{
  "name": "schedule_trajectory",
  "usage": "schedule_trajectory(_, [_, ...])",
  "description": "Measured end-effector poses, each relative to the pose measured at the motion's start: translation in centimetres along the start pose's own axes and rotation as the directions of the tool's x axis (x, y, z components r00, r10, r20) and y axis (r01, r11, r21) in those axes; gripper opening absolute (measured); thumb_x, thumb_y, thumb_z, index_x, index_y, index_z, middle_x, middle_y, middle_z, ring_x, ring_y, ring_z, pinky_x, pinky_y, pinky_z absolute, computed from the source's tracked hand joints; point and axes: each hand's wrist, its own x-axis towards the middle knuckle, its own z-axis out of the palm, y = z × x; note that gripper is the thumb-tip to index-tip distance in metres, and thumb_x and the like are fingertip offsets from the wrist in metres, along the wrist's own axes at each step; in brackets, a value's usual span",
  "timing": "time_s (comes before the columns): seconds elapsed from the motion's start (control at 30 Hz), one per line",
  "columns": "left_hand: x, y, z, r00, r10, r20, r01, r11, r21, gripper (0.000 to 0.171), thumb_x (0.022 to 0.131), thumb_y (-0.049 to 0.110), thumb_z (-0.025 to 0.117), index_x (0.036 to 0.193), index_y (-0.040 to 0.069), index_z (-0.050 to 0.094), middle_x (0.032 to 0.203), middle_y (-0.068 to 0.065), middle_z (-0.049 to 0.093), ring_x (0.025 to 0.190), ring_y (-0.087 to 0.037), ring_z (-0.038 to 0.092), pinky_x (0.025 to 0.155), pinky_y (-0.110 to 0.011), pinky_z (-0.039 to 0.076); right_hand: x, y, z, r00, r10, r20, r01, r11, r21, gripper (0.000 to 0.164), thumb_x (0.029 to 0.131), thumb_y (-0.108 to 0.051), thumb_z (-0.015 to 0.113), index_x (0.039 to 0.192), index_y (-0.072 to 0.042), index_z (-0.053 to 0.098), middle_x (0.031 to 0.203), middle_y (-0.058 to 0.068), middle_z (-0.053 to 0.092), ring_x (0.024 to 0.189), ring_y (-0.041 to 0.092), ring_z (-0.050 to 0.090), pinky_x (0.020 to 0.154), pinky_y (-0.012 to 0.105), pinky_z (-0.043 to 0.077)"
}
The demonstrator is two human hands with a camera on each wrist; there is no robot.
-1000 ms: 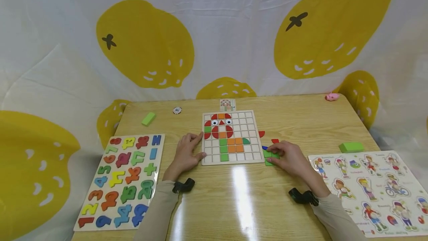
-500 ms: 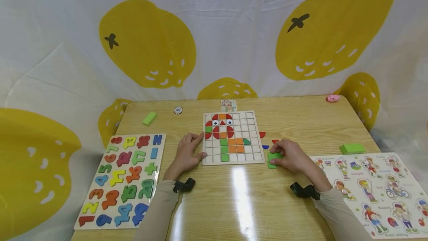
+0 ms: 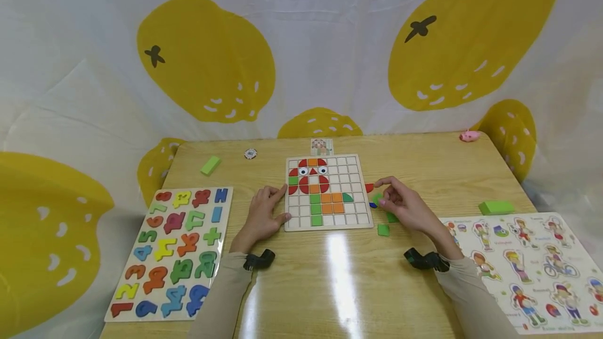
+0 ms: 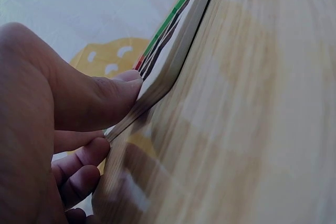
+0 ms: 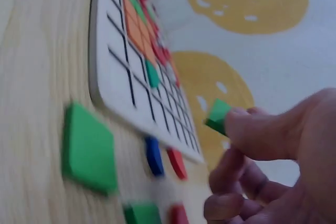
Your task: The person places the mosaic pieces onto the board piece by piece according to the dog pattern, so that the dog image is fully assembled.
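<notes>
A wooden grid board [image 3: 346, 177] bears a picture of red, orange and green tiles with two round eyes. My left hand [image 3: 264, 215] rests against its left edge, thumb [image 4: 122, 95] on the edge near the corner. Beyond the board's right side, my right hand [image 3: 406, 208] pinches a green square tile [image 5: 218, 113] between thumb and finger, raised off the table. Below it lie a green square [image 3: 383, 230] and, partly behind the hand, another green tile [image 3: 392, 217]. A blue piece [image 5: 155, 156] and a red piece [image 3: 369, 188] lie by the board.
A small pattern card [image 3: 322, 146] lies behind the board. A number puzzle [image 3: 171, 255] is on the left, a sports-figure puzzle [image 3: 527, 276] on the right. Green blocks [image 3: 210, 165], a poker chip [image 3: 250, 154] and a pink pig [image 3: 469, 136] stand around the table.
My right hand has picked up a green square from the group by the board and moved slightly up and away with it. The green tiles have spread apart. My left hand has stayed put.
</notes>
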Motion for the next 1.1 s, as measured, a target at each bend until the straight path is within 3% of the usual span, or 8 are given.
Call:
schedule_trajectory(0.13, [0.2,0.0,0.0,1.0,-0.003,0.0,0.003,1.0,0.007,0.079,0.083,0.033,0.075,0.153,0.021,0.04,0.124,-0.005,0.047,0.109,-0.023,0.04,0.098,-0.045,0.03,1.5,-0.8,1.9,1.0,-0.002,-0.006,0.002,0.999,0.054,0.024,0.093,-0.015,0.069,0.116,-0.011,0.063,0.085,0.004,0.061,0.071,0.02,0.06,0.063,0.026,0.048])
schedule_trajectory(0.27, [0.2,0.1,0.0,1.0,0.001,0.004,-0.001,1.0,-0.002,0.078,0.084,0.033,0.075,0.153,0.02,0.039,0.123,-0.006,0.047,0.107,-0.024,0.039,0.097,-0.044,0.029,2.3,-1.4,3.9,1.0,0.002,0.012,-0.002,1.0,-0.005,0.028,0.083,-0.018,0.08,0.107,-0.012,0.067,0.08,-0.002,0.063,0.067,0.013,0.058,0.06,0.025,0.048])
schedule_trajectory(0.43, [0.2,0.1,0.0,1.0,-0.003,0.014,0.002,1.0,0.005,0.078,0.085,0.035,0.073,0.153,0.019,0.039,0.123,-0.005,0.047,0.105,-0.023,0.039,0.096,-0.042,0.03,2.5,-2.0,4.8,1.0,0.019,0.012,-0.018,0.997,-0.08,0.031,0.077,-0.02,0.085,0.102,-0.009,0.071,0.079,-0.004,0.061,0.065,0.011,0.054,0.06,0.024,0.047])
schedule_trajectory(0.57, [0.2,0.1,-0.2,1.0,-0.002,0.011,0.001,1.0,0.006,0.078,0.085,0.034,0.073,0.153,0.019,0.039,0.123,-0.006,0.047,0.105,-0.023,0.039,0.096,-0.042,0.03,2.6,-2.1,4.8,0.999,0.047,0.002,-0.047,0.994,-0.1,0.027,0.078,-0.021,0.084,0.1,-0.01,0.072,0.079,-0.005,0.063,0.066,0.011,0.056,0.061,0.024,0.047])
schedule_trajectory(0.83, [0.3,0.2,-0.2,1.0,-0.013,0.01,0.013,1.0,0.001,0.078,0.084,0.035,0.074,0.153,0.021,0.039,0.123,-0.005,0.046,0.107,-0.023,0.039,0.097,-0.043,0.03,2.6,-1.7,4.7,1.0,-0.016,-0.019,0.013,0.99,-0.139,0.018,0.081,-0.021,0.082,0.096,-0.012,0.077,0.079,-0.007,0.067,0.066,0.007,0.057,0.061,0.023,0.048])
schedule_trajectory(1.1, [0.1,0.1,-0.1,1.0,-0.008,0.003,0.008,1.0,0.004,0.079,0.083,0.033,0.075,0.153,0.022,0.039,0.124,-0.006,0.046,0.109,-0.024,0.039,0.098,-0.045,0.03,-1.9,-0.3,1.3,0.999,-0.023,-0.048,0.011,0.975,-0.221,0.031,0.072,-0.023,0.089,0.099,-0.014,0.076,0.082,-0.006,0.067,0.07,0.01,0.057,0.063,0.026,0.046])
